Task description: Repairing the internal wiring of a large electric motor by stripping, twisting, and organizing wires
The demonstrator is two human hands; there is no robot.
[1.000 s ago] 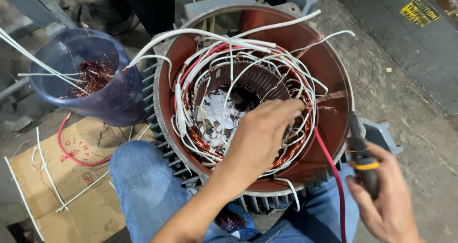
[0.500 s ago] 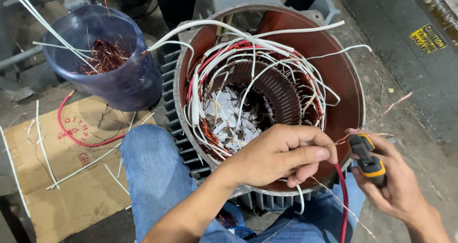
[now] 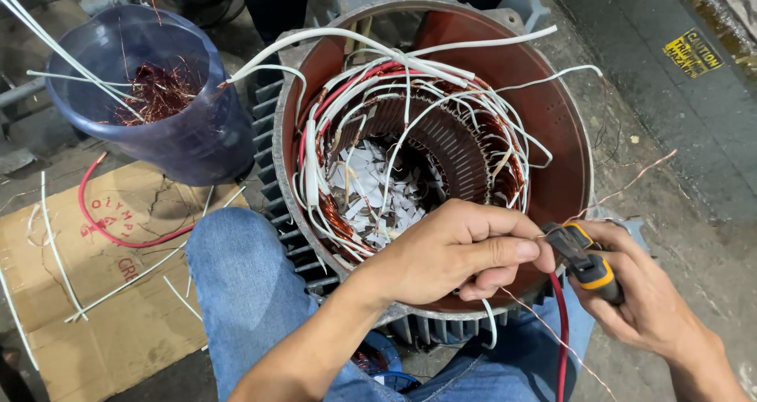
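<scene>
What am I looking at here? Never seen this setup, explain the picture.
One camera, worn on the person's head, looks down at their own two hands. Between their knees, in blue jeans, stands an electric motor stator: a finned metal housing, red-brown inside, opened at the top. Inside are copper windings, white sleeved lead wires and scraps of white insulation paper.

The left hand pinches a thin copper wire at the housing rim. The right hand holds a black-and-yellow-handled hand tool, seemingly pliers or cutters, its tip meeting that wire beside the left grip.

On the floor: a blue plastic bucket holding scrap copper wire, and flattened cardboard with loose white sleeves and a red wire.
</scene>
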